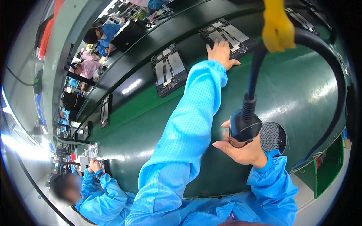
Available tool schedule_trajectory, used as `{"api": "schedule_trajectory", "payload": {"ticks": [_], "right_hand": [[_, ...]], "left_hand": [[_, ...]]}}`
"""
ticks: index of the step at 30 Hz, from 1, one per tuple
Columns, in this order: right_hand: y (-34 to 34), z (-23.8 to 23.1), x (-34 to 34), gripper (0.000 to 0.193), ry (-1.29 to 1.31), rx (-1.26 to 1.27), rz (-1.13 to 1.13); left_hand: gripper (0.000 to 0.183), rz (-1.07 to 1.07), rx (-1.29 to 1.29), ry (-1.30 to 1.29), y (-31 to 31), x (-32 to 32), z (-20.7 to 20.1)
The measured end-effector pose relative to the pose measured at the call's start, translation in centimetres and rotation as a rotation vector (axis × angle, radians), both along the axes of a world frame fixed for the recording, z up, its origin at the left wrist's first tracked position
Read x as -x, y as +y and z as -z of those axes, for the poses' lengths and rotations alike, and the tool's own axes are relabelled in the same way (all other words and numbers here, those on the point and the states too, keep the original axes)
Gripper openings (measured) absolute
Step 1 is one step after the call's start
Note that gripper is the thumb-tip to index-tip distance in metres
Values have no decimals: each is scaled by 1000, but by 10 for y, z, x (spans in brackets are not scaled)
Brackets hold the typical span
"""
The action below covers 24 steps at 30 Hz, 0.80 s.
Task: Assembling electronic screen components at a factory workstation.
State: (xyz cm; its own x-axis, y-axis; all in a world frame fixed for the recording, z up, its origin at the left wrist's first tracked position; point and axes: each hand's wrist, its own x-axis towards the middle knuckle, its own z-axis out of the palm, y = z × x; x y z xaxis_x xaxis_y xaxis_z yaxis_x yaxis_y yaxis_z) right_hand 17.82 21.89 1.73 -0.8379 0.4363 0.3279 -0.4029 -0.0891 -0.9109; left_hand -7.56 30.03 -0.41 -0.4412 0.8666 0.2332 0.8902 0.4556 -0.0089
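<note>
My left hand [221, 52] reaches far out in a light blue sleeve, its fingers spread and lying on the edge of a dark flat tray [228, 37] with grey strips, on the black belt [139, 71]. My right hand [241, 148] is wrapped around a black handheld tool [245, 126] close to me, above the green table [294, 94]. A thick black hose [332, 71] loops from the tool up to a yellow hanging piece [278, 26]. A round dark mesh disc [272, 137] shows just behind the tool.
A second dark tray [169, 70] lies left of the first, and more trays [105, 111] follow down the belt. A person in a blue coat [94, 188] works at lower left; others sit further along the line [102, 35].
</note>
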Motion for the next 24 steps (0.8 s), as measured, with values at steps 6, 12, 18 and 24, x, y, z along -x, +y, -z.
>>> {"api": "schedule_trajectory", "payload": {"ticks": [6, 12, 18, 24], "right_hand": [[13, -1, -4, 38, -40, 23, 13], [19, -4, -7, 35, -5, 108, 35], [37, -12, -16, 31, -76, 187, 113], [67, -31, -32, 37, 141, 71, 382]], "left_hand": [[64, 54, 167, 218, -6, 19, -11], [52, -81, -52, 245, -36, 8, 7], [61, 183, -125, 116, -153, -76, 10], [60, 361, -101, -134, -240, -177, -5]]}}
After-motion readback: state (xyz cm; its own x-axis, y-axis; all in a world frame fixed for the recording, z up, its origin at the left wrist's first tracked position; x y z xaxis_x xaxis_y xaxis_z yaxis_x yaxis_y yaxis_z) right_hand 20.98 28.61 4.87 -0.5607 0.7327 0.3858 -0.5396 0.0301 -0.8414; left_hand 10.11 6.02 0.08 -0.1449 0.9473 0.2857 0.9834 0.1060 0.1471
